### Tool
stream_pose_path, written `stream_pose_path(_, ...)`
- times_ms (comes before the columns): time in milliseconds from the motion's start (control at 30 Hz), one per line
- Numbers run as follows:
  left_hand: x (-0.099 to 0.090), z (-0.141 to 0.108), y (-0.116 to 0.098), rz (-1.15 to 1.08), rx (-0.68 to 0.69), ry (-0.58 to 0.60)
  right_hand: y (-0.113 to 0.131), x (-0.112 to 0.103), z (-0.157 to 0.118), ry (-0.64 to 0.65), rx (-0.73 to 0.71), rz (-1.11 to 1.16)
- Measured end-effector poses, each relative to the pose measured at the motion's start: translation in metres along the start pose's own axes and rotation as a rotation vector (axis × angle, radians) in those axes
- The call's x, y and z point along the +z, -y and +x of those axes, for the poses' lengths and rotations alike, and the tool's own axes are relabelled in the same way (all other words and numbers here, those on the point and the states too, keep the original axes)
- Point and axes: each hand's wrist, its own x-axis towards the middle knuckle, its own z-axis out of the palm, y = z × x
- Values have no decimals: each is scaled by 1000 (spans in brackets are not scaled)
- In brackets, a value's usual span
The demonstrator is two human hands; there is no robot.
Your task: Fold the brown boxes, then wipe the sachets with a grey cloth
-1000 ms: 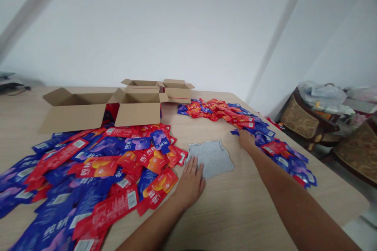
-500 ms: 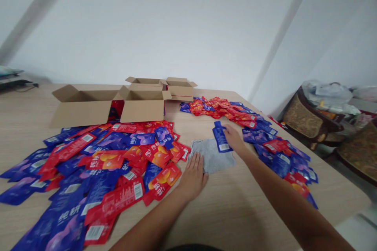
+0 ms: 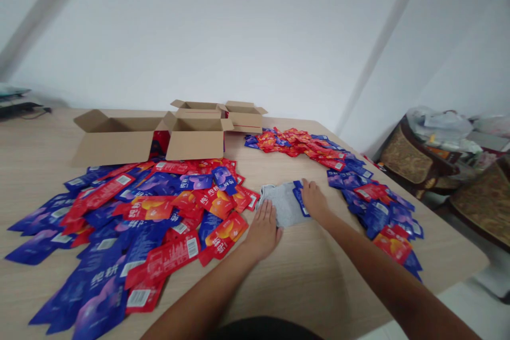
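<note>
A small grey cloth (image 3: 287,213) lies on the table in front of me. My left hand (image 3: 263,229) rests flat on its left edge, fingers stretched out and holding nothing. At the cloth's right end my right hand (image 3: 315,201) grips a blue pouch (image 3: 300,202) by its right side. That pouch is against the cloth, and the hand covers part of it. To my left hand's side spreads a big heap of red and blue pouches (image 3: 155,207), some showing white barcode labels. The nearest one is a red pouch with orange fruit (image 3: 227,231).
Open cardboard boxes (image 3: 195,141) stand behind the left heap. Another pile of red and blue pouches (image 3: 298,146) curves along the back and right of the wooden table (image 3: 303,281). Past its right edge are patterned chairs (image 3: 418,154), one loaded with plastic bags (image 3: 440,125).
My right hand has lowered the blue pouch toward me, from raised above the cloth down onto its right end. My left hand stays on the cloth. The view has shifted slightly.
</note>
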Motion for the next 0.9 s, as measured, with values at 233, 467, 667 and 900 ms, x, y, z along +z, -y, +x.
stream_pose_path(233, 1, -1, 0, -22, 9, -47, 17, -53, 13, 12, -31, 239)
stream_pose_path(467, 0, 0, 0, -32, 7, -30, 55, -39, -12, 96, -155, 241)
stream_pose_path(667, 0, 1, 0, -17, 3, -17, 44, -5, -25, 30, -69, 223)
stream_pose_path(900, -1, -2, 0, -34, 14, -42, 13, -27, 0, 130, -14, 475)
